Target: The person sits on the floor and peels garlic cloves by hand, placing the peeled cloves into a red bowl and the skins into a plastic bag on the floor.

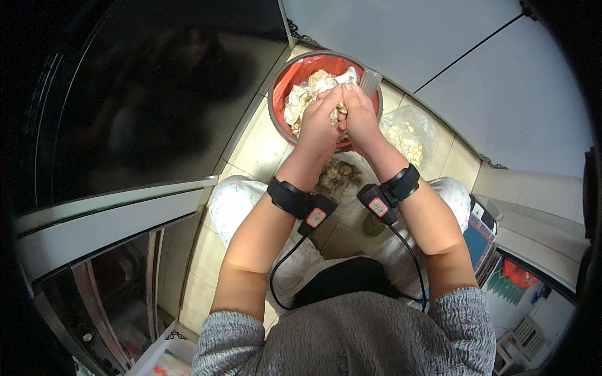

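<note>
My left hand (322,117) and my right hand (360,113) meet above a round waste bin (274,101) lined with a red plastic bag. Their thumbs are side by side and the fingers curl in below. Whatever small piece may be between the fingertips is hidden. Crumpled whitish and tan waste (298,103) fills much of the bin. Right of the bin, a clear plastic bag (428,124) holds small pale-yellow pieces, which look like peeled garlic cloves (411,145). Below my wrists lies a brownish clump (341,176) in clear plastic, its kind uncertain.
White cabinet doors (489,89) stand beyond the bin, and a glossy black panel (164,103) rises at the left. My knees, in pale patterned trousers (235,202), flank the tiled floor (348,242). Cables hang from the black wrist straps (287,195). Flat stacked items (484,244) stand at the right.
</note>
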`<move>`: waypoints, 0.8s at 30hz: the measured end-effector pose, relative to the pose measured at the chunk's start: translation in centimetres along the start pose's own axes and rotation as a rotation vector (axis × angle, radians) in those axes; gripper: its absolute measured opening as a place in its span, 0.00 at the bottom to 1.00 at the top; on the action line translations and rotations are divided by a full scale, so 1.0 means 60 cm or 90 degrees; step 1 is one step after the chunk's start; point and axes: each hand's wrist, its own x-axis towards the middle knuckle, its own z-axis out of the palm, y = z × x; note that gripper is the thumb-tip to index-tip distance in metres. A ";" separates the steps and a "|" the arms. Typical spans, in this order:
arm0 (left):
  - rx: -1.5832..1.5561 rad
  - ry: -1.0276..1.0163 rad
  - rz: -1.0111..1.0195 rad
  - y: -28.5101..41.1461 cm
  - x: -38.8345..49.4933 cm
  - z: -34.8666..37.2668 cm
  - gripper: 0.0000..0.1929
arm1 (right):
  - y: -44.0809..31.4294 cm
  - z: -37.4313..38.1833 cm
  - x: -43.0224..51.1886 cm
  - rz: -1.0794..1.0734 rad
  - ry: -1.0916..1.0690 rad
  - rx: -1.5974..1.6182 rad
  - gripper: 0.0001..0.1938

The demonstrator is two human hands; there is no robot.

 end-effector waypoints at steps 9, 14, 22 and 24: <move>-0.007 -0.014 0.006 0.015 -0.007 0.000 0.13 | -0.035 -0.005 0.015 0.078 -0.099 0.224 0.15; -0.022 0.009 -0.015 0.028 -0.001 -0.008 0.12 | -0.036 -0.013 0.017 0.176 -0.062 0.283 0.19; 0.030 0.072 0.058 0.031 0.001 -0.015 0.15 | -0.043 -0.005 0.000 0.101 -0.027 -0.024 0.14; 0.052 0.098 0.064 0.029 0.000 -0.016 0.14 | -0.042 -0.006 0.001 0.072 -0.041 -0.090 0.13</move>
